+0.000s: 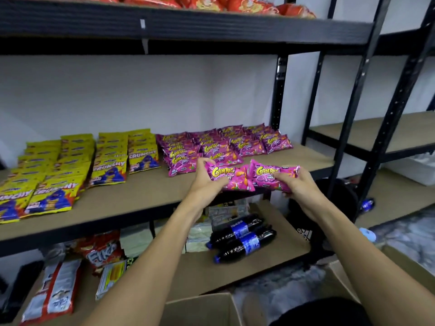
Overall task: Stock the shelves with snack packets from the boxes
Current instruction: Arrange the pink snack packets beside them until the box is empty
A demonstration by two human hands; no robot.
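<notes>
Head view, the only one.

- Both hands are up at the front edge of the middle shelf (150, 192), one pink Corntoz packet in each.
- Left hand (207, 181): fingers curled over the outer end of the left packet (229, 177), thumb underneath. This is a pinch grip.
- Right hand (300, 188): fingers wrapped round the outer end of the right packet (270, 176), crumpling the foil there.
- The packets lie face up and side by side, long axes running roughly left to right. Their inner ends touch. They may be joined or only pressed together; motion blur leaves that open.
- Key relation: the stocked Corntoz rows (223, 147) lie just beyond the fingers, further back on the same board. Bare board shows in front of the right-hand rows, so the right hand looks nearer an open slot. Judged next move: a short push forward and down, turning each packet to match the rows.
- Packet appearance: glossy magenta foil with a yellow logo, puffed with air. Likely light and slippery.
- Yellow Crunchy packets (70, 165) fill the left of the shelf.
- An open cardboard box (204, 309) sits low, near the person.
</notes>
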